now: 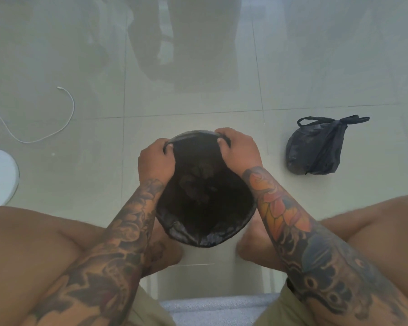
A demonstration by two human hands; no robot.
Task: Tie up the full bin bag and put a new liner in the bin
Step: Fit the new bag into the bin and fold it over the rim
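Thumbs hooked inside, left hand [154, 161] and right hand [238, 149] grip the liner [205, 234] — stretching it over the bin rim [191, 133].

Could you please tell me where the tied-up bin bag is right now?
In the head view, the tied bin bag sits on the tiled floor to the person's right, apart from the bin and beyond the right hand.

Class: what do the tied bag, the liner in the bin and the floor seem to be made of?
Tied bag: thin black plastic film, by its crinkled, faintly shiny folds.
Liner: likely the same film, glossy and wrinkled over the rim.
Floor: probably glazed tile, with grout lines and reflections.
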